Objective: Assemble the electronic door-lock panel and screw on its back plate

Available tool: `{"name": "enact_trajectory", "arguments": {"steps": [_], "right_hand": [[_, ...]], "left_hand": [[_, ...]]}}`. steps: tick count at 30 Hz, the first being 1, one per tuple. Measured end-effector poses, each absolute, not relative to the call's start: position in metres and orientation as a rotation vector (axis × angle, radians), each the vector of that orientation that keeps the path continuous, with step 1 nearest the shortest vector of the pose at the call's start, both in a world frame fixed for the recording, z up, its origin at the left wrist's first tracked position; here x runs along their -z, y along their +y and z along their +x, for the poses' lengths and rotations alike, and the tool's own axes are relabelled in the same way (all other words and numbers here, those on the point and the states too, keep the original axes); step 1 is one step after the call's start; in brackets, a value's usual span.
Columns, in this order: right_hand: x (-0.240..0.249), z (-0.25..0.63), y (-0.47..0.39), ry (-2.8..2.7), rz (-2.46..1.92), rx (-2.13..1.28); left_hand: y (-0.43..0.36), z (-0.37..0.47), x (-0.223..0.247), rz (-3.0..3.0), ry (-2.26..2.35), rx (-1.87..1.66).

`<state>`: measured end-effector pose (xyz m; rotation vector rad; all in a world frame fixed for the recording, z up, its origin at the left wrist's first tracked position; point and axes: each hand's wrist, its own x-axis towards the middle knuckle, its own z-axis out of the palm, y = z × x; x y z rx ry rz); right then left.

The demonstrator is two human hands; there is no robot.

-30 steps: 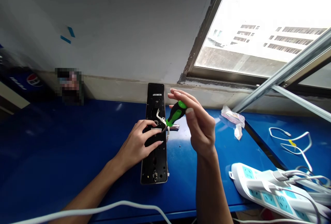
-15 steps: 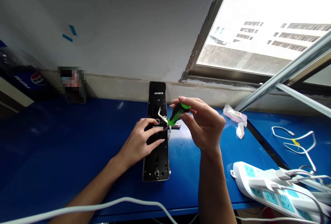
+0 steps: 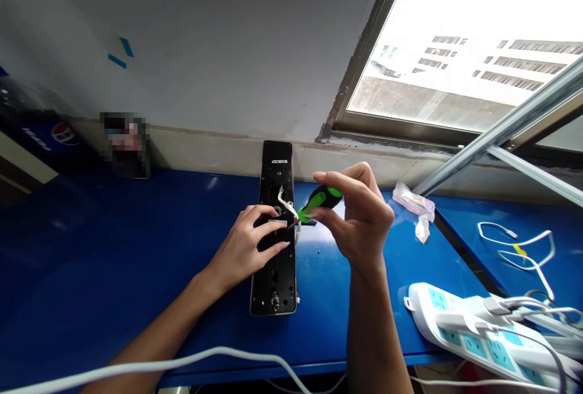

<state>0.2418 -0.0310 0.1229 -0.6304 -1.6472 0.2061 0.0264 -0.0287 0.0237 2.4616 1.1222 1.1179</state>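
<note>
A long black panel (image 3: pixel 279 269), much like the back of a door lock, lies lengthwise in front of me. It has small holes, a white label near its far end and a metal post near its close end. My left hand (image 3: pixel 248 245) rests on it, fingers spread across its middle. In my right hand (image 3: pixel 357 215) a green and black screwdriver (image 3: pixel 321 201) is pinched between thumb and fingers. It slants down, its tip at the panel's right side beside my left fingertips. A white taped cable (image 3: pixel 285 201) loops out there. Exactly what the tip touches is too small to tell.
The panel lies on a blue table (image 3: pixel 136 248) against the wall. To the right are a white power strip (image 3: pixel 473 327) with plugs, a coiled white cable (image 3: pixel 537 242) and a clear plastic packet (image 3: pixel 412 201). A tiny dark piece (image 3: pixel 319 252) lies beside the panel.
The screwdriver handle has tipped lower and to the right, and my right fingers have shifted around it. My left hand stays on the panel. The view has moved slightly.
</note>
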Motion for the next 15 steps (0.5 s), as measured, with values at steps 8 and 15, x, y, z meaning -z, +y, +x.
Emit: {"name": "enact_trajectory", "arguments": {"steps": [8,15], "right_hand": [[-0.1264,0.2447,-0.0358,-1.723,-0.573,-0.343],[-0.1264,0.2428,-0.0346,-1.753,-0.575,-0.383]], "left_hand": [[-0.0294,0.0275,-0.0257,2.453,1.125,-1.109],[-0.0302,0.0288,-0.0271,2.454,1.116,-1.107]]}}
